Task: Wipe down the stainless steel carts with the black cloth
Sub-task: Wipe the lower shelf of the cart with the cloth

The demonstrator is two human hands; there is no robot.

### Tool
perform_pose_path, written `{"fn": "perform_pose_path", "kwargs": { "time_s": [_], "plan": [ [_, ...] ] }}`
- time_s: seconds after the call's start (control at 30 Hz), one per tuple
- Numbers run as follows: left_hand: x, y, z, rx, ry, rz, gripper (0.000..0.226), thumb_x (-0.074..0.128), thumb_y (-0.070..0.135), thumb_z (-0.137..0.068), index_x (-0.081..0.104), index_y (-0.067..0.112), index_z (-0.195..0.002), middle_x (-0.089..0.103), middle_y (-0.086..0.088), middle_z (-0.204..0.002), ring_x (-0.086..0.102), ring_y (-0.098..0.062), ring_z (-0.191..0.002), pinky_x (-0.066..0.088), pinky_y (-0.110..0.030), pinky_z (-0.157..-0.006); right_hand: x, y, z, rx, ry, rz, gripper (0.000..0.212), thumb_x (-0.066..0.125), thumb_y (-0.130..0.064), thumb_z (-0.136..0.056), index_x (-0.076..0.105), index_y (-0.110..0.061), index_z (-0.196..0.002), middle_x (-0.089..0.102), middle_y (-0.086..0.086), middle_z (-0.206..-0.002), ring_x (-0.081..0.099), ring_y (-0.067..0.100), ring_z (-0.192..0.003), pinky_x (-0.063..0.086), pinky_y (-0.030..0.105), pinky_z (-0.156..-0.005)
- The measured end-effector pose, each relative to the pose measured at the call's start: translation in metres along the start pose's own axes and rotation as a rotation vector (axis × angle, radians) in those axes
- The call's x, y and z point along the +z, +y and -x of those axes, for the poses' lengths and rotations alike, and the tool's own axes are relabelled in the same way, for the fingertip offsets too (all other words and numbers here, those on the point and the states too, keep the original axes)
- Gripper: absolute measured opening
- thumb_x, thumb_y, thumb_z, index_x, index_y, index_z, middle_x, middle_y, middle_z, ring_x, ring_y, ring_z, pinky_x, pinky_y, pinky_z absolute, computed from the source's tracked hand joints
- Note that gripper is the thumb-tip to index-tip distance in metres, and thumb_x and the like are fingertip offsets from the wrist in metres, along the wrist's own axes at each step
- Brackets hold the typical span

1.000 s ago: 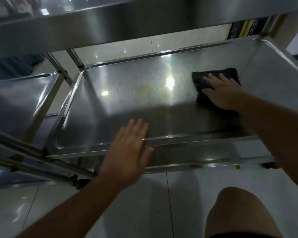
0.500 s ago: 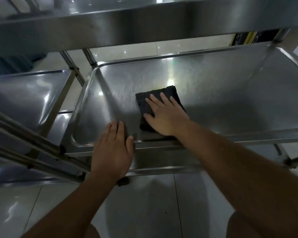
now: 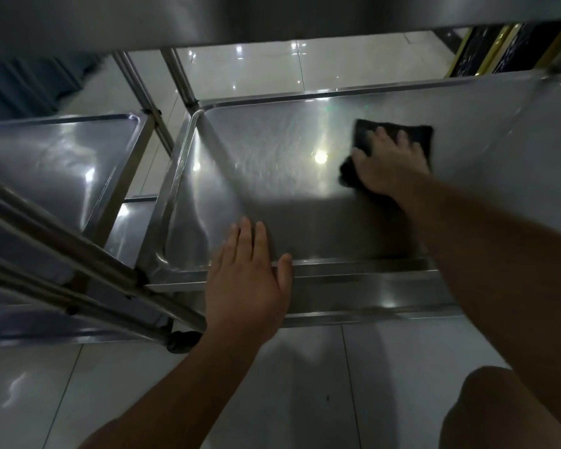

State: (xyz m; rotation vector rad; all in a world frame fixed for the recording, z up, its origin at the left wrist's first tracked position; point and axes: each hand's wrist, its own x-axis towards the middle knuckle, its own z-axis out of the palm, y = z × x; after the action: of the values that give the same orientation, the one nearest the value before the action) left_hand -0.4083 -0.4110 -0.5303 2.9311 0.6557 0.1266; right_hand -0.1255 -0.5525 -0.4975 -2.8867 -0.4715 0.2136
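Observation:
A stainless steel cart shelf (image 3: 272,176) fills the middle of the head view, below an upper shelf (image 3: 208,17). The black cloth (image 3: 415,134) lies flat on the shelf right of centre. My right hand (image 3: 389,166) presses on it palm down, fingers spread, covering its near half. My left hand (image 3: 246,283) rests flat on the shelf's front rim (image 3: 353,264), fingers over the edge and holding nothing.
A second steel cart (image 3: 52,166) stands to the left, its tubular handle bars (image 3: 62,264) crossing the lower left. A black caster (image 3: 182,340) sits on the glossy tiled floor (image 3: 298,384). My knee (image 3: 486,413) shows at bottom right.
My right hand has slid the black cloth from the shelf's front centre back to the right and farther in. My left hand stays on the front rim.

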Motion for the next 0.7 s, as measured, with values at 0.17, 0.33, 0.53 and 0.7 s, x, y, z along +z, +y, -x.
{"fn": "perform_pose_path", "kwargs": {
  "time_s": [0.17,0.33,0.53,0.7],
  "plan": [
    [0.001,-0.001,-0.002,0.009,0.003,-0.023,0.082,0.001,0.066,-0.103,0.010,0.017,-0.169,0.008,-0.007,-0.177,0.000,-0.020,-0.163,-0.004,-0.036,-0.125,0.031,-0.100,0.036,-0.548,-0.110,0.063,0.068,0.025,-0.064,-0.102,0.017,-0.038,-0.164,0.009,-0.013,-0.172,0.003,0.020,-0.159,0.002,0.044,-0.127],
    [-0.004,-0.003,0.001,0.047,0.004,-0.001,0.085,0.002,0.066,-0.104,0.018,0.012,-0.168,0.017,-0.014,-0.175,0.009,-0.026,-0.163,0.004,-0.039,-0.127,0.024,-0.030,0.069,-0.614,-0.116,0.066,0.077,0.018,-0.079,-0.093,0.019,-0.044,-0.162,0.013,-0.020,-0.170,0.007,0.010,-0.157,0.003,0.037,-0.126],
    [-0.009,-0.001,0.002,0.060,0.019,0.029,0.083,0.009,0.062,-0.104,0.021,0.009,-0.167,0.018,-0.016,-0.174,0.011,-0.029,-0.162,-0.001,-0.039,-0.126,-0.007,0.057,0.051,0.049,-0.014,-0.019,0.068,0.028,-0.065,-0.104,0.018,-0.035,-0.164,0.009,-0.009,-0.173,0.005,0.024,-0.160,0.005,0.049,-0.128],
    [-0.007,-0.004,0.000,0.093,-0.005,0.064,0.081,0.019,0.060,-0.107,0.018,0.005,-0.167,0.013,-0.020,-0.174,0.007,-0.032,-0.163,0.002,-0.042,-0.130,0.009,-0.034,0.031,0.094,-0.009,-0.025,0.070,0.021,-0.062,-0.103,0.011,-0.030,-0.165,0.002,-0.007,-0.174,-0.002,0.030,-0.160,0.001,0.052,-0.127]
  ]
}}
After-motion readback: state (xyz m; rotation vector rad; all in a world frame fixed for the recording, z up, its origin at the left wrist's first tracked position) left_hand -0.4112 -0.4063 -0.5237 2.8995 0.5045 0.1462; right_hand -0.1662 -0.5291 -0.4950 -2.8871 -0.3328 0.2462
